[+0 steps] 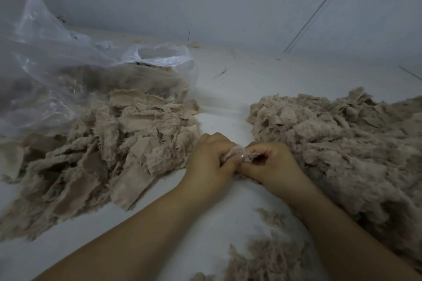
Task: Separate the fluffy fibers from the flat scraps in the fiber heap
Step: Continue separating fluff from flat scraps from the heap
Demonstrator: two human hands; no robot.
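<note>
Both hands, my left hand (211, 162) and right hand (272, 162), pinched one beige tuft (237, 154) between the scrap pile (102, 155) and fluffy heap (342, 143).

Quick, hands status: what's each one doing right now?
Left hand: fingers curled, pinching the small fiber clump between the hands.
Right hand: fingers curled, gripping the same clump from the other side.

No readable text, label or number anywhere.
</note>
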